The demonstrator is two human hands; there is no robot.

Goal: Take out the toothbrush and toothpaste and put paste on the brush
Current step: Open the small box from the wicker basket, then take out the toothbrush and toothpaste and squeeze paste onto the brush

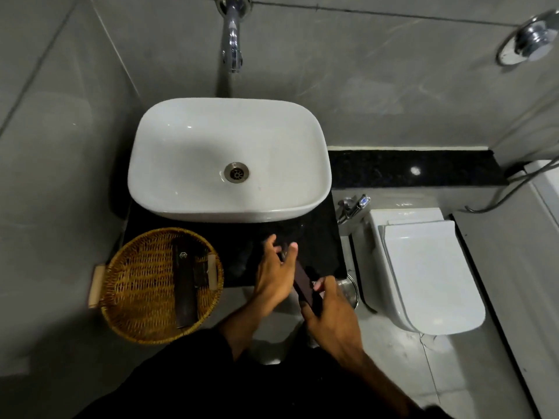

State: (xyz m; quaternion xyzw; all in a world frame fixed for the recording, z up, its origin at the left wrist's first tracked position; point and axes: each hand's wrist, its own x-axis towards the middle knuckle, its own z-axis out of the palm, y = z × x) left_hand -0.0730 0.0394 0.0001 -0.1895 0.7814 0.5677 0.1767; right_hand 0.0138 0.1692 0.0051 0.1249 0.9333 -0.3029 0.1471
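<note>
Both of my hands are on one dark slim box [303, 285] low in the centre of the frame: my right hand [332, 316] is clamped round its near end, while my left hand [275, 276] sits at its far end with fingers spread and only loosely touching, seemingly working at the opening. I judge this to be the taking-out step; nothing has been drawn free yet, and whether this box holds the brush or the paste I cannot tell. The box's long axis runs diagonally, its far end pointing to the upper left toward the sink [230, 207], its near end down and right toward me. The next move calls for pinching the end flap open and sliding the contents out along that axis. A second dark box [184, 285] lies in the wicker basket [127, 297] at lower left, long axis nearly upright in the frame, on the black bench [320, 237].
</note>
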